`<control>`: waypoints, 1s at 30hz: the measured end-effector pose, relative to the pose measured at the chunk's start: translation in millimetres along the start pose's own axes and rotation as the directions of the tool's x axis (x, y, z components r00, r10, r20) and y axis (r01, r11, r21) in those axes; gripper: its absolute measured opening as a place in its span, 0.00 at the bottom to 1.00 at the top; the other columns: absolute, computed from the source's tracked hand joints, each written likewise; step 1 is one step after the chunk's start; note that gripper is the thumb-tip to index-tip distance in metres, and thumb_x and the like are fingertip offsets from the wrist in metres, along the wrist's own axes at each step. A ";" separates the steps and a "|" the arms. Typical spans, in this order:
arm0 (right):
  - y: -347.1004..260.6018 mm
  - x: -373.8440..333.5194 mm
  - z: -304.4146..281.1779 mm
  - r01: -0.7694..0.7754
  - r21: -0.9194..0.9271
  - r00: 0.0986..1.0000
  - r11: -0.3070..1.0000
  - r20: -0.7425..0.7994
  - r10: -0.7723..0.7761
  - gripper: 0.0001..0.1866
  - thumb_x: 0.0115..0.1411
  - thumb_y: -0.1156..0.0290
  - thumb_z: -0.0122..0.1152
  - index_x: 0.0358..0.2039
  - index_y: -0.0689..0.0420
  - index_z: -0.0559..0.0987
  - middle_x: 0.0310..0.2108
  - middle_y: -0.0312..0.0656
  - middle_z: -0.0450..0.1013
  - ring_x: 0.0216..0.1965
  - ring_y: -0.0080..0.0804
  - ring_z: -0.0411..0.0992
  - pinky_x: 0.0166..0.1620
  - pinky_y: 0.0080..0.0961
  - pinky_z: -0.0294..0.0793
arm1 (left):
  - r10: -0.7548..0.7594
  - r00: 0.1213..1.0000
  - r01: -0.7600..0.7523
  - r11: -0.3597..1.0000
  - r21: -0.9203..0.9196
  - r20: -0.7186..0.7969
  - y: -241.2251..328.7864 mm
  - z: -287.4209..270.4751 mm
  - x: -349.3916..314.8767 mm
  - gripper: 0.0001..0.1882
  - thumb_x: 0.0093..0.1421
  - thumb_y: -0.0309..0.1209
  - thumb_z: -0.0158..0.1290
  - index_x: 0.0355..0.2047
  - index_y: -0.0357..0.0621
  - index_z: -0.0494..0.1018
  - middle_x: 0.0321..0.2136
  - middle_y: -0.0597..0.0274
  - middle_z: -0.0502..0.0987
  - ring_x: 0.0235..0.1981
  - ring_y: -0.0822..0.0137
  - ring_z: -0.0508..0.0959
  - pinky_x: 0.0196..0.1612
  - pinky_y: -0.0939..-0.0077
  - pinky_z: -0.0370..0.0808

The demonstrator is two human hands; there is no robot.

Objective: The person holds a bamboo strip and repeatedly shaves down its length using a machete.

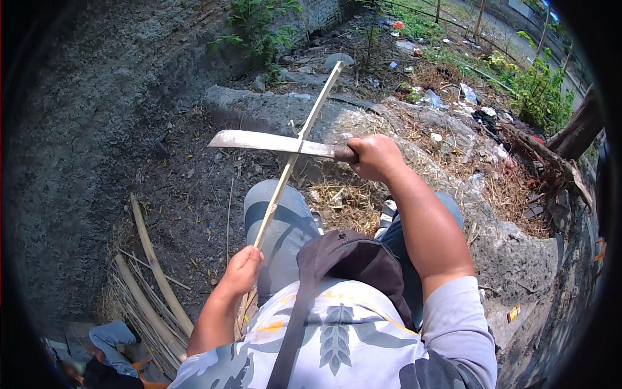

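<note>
In my right hand is the dark handle of a machete, fingers wrapped round it. Its long, pale blade points left and lies across a thin bamboo strip. The lower part of that strip is gripped by my left hand, above my left thigh. From there it slants up and away to the right, its far end well beyond the blade. A small curled shaving stands out from the strip just above the blade.
Split bamboo lengths lie on the ground at my left, near a rough grey wall. A seated person's leg shows at lower left. Ahead are a stone ledge, dry straw and scattered litter; a tree trunk stands at right.
</note>
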State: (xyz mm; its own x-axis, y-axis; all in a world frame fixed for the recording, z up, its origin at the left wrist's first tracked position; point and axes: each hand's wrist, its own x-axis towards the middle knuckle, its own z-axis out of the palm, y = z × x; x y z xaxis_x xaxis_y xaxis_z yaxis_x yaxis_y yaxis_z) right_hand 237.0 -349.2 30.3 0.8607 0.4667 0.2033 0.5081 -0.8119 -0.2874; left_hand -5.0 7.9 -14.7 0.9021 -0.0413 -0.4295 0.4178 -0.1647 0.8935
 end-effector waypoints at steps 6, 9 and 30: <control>-30.9 -0.4 18.6 0.359 -0.107 0.931 0.927 -0.024 -0.364 0.06 0.47 0.65 0.68 0.27 0.47 0.79 0.23 0.37 0.79 0.32 0.40 0.80 0.43 0.34 0.74 | -0.020 0.999 0.019 0.999 -0.026 -0.041 15.7 14.2 5.2 0.19 0.77 0.46 0.43 0.35 0.46 0.72 0.19 0.77 0.64 0.18 0.81 0.62 0.22 0.80 0.59; -21.9 2.6 16.2 0.358 -0.165 0.925 0.919 -0.073 -0.373 0.08 0.46 0.64 0.68 0.26 0.47 0.77 0.22 0.36 0.77 0.30 0.40 0.79 0.43 0.33 0.74 | 0.039 0.999 -0.038 0.999 0.017 -0.026 5.1 7.3 5.7 0.19 0.77 0.46 0.43 0.36 0.46 0.72 0.19 0.76 0.64 0.19 0.81 0.62 0.22 0.81 0.59; 0.8 1.5 11.8 -0.185 0.464 0.962 0.866 0.268 0.062 0.18 0.54 0.58 0.72 0.39 0.56 0.83 0.32 0.49 0.81 0.36 0.43 0.79 0.42 0.41 0.76 | 0.059 0.998 -0.055 0.992 0.116 -0.032 -12.1 0.8 -1.2 0.20 0.77 0.45 0.43 0.33 0.44 0.72 0.19 0.75 0.65 0.18 0.80 0.63 0.22 0.79 0.61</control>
State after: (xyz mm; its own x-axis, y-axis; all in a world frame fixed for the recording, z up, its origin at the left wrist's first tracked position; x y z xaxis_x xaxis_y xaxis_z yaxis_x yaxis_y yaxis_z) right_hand 239.1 -345.1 19.4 0.8672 0.4926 -0.0728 0.2955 -0.6268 -0.7210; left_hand -11.2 9.2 -25.0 0.9282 -0.0192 -0.3716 0.3523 -0.2757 0.8943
